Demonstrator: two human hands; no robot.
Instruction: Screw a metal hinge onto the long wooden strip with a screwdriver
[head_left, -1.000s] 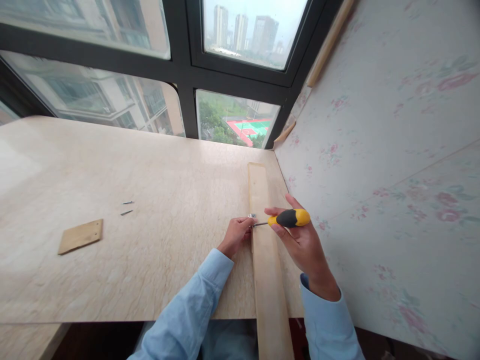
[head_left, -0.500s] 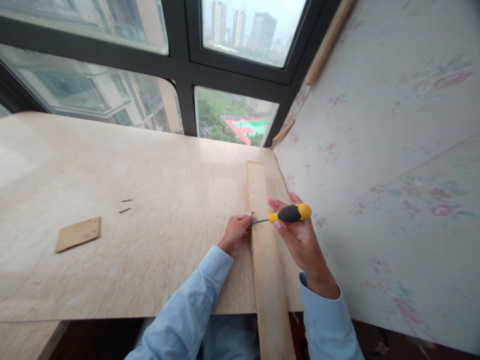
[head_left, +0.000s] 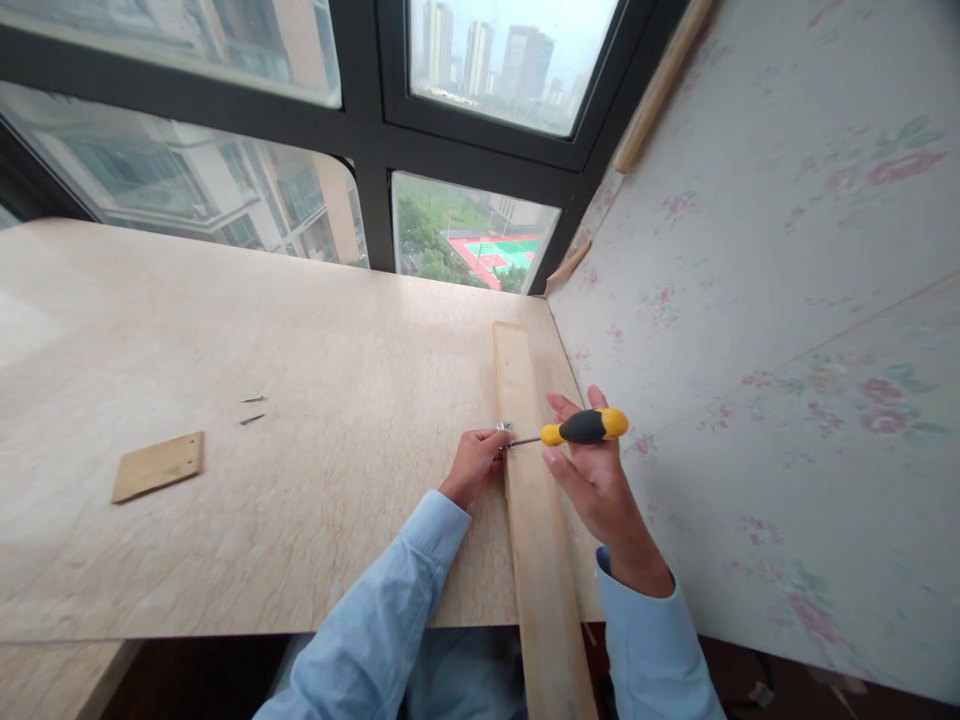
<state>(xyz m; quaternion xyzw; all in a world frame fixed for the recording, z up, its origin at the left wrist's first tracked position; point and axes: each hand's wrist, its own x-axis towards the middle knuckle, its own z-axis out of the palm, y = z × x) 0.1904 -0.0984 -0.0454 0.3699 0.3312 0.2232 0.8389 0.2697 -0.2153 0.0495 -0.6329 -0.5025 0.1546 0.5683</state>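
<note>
In the head view my right hand holds a yellow-and-black screwdriver by its handle, with a loose grip and some fingers lifted away. Its shaft lies across a long wooden board and points left at a small metal fitting on the board's left edge. The fingers of my left hand are pinched on this fitting at the screwdriver's tip. The exact shape of the fitting, and any screw at it, is partly hidden by my fingertips.
A small wooden plate with holes lies on the marble-patterned sill at left. Two screws lie near it. A papered wall rises close on the right. The board overhangs the sill's front edge. Dark-framed windows stand behind.
My right hand's fingers have loosened and shifted slightly around the screwdriver handle. My left hand stays at the fitting, and the view has moved a little.
</note>
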